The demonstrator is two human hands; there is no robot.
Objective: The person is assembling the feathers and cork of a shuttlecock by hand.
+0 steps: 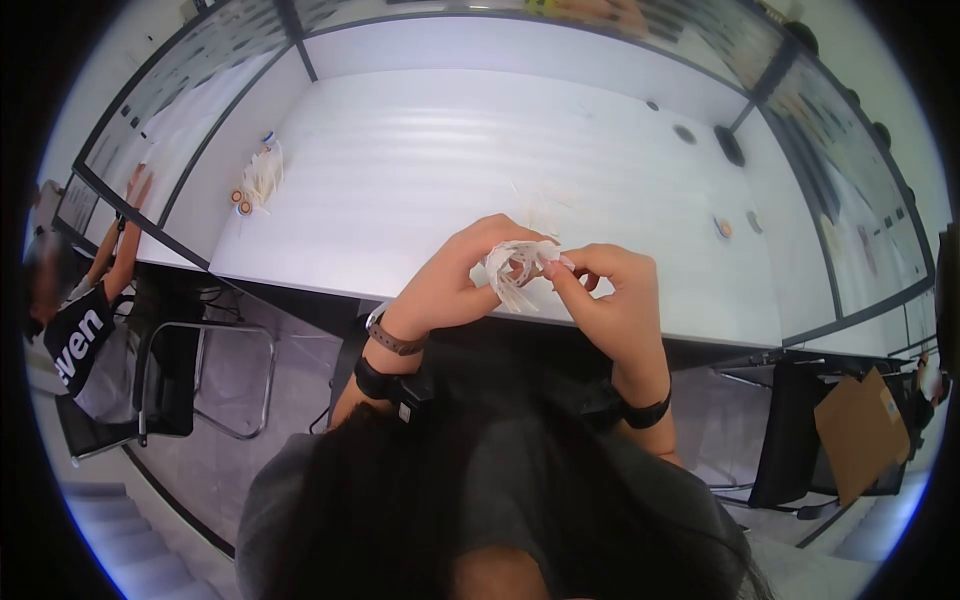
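Observation:
A curled bunch of thin white strips (513, 262), looking like fringed paper, is held over the front edge of the white desk (400, 180). My left hand (450, 275) is closed around the bunch from the left, with loose strip ends hanging below. From the right, my right hand (618, 300) pinches the end of the same bunch between thumb and forefinger. Just beyond my hands lie a few pale loose strips (545, 208) on the desk.
At the desk's left sits a pile of cream strips (263, 178) beside small round rolls (241, 203). Another small roll (723, 229) lies to the right. Low partitions enclose the desk. A person (90, 320) sits at left; a chair holding cardboard (862, 430) stands at right.

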